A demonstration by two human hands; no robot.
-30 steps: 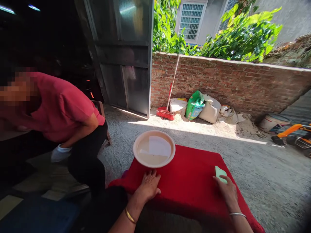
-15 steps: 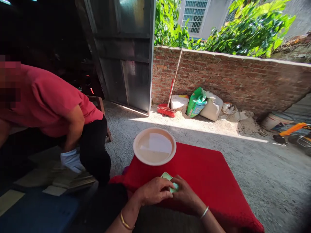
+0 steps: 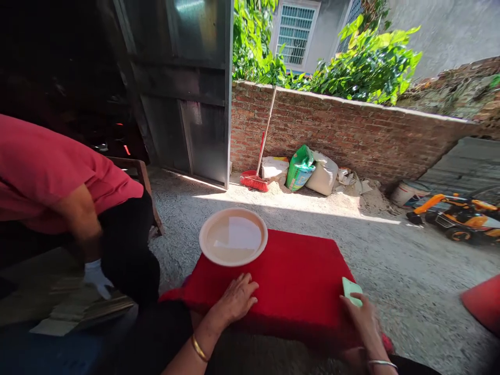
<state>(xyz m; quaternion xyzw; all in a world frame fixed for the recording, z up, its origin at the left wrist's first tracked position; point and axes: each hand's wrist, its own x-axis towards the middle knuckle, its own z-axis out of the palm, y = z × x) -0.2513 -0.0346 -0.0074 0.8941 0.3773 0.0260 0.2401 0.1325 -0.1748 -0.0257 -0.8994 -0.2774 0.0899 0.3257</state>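
Two hands on the red cloth-covered counter (image 3: 297,276): left hand (image 3: 236,299) flat, fingers spread, holding nothing, just below the bowl of liquid (image 3: 233,236). Right hand (image 3: 361,317) pinches a pale green card (image 3: 350,290) at the counter's right edge. Nothing's in the bowl yet. Co-worker's gloved hand (image 3: 96,276) w/ stacked boards, left; broom (image 3: 258,156) and sacks (image 3: 308,169) by the wall.

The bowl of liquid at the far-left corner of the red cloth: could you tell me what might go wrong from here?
The bowl overhangs the red cloth's far edge, so a tug by the left hand could tip it. The right hand rubs a green pad near the cloth's right edge, where it might slip off.
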